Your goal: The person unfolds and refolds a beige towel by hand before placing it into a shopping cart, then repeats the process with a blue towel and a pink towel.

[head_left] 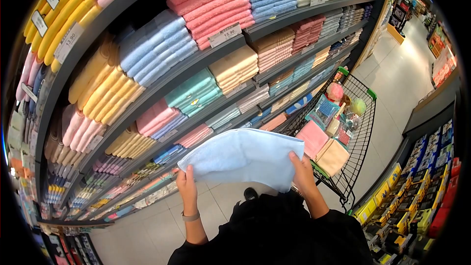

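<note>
A light blue towel (240, 159) is stretched out between my two hands in front of the shelves. My left hand (186, 182) pinches its left edge, thumb on top. On the opposite side, my right hand (302, 172) grips the right edge, also with the thumb up; the fingers behind the cloth are hidden. The towel's middle bulges upward and its lower edge hangs loose. A stack of blue towels (159, 49) lies on the shelf up and to the left.
Shelves of folded towels, including a coral stack (213, 7), curve across the left. A shopping cart (360, 167) at my right holds a pink towel (312, 139), a cream towel (332, 157) and other goods. Yellow boxed goods (378, 198) line the lower right. The tiled floor (387, 78) runs beyond the cart.
</note>
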Demonstrator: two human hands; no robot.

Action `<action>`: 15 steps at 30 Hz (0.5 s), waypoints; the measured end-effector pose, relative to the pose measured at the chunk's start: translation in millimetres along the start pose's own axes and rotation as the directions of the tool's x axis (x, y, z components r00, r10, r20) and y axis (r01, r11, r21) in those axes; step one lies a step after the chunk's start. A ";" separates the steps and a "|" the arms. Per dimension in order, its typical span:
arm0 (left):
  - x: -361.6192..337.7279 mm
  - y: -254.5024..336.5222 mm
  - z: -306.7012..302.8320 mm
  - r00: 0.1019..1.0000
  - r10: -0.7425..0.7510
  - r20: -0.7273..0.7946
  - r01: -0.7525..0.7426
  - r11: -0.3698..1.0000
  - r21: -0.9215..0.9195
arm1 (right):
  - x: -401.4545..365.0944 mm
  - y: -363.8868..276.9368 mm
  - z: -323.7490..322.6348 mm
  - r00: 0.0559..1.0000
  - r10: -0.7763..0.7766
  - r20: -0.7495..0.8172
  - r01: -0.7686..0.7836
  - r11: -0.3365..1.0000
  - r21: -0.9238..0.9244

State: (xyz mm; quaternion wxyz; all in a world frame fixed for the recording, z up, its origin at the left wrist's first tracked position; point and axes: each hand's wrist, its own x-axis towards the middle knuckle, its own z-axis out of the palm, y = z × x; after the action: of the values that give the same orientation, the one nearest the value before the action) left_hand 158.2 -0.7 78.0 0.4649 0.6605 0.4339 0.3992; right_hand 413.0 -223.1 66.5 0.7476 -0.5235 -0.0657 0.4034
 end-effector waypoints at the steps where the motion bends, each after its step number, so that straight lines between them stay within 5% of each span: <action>1: 0.1 0.6 -0.3 1.000 -0.001 -0.007 0.001 1.000 -0.007 | 0.2 -2.0 1.0 1.000 -0.008 -0.014 0.008 1.000 0.024; 15: 1.3 -2.2 -3.7 0.999 -0.024 -0.031 0.023 0.999 -0.028 | 3.6 3.3 -2.1 0.998 -0.018 -0.067 0.022 0.998 0.056</action>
State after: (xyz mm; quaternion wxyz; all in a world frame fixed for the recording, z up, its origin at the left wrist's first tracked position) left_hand 154.8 2.0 76.9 0.4719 0.6425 0.4433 0.4099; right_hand 414.7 -221.8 61.7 0.7681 -0.5144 -0.0344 0.3798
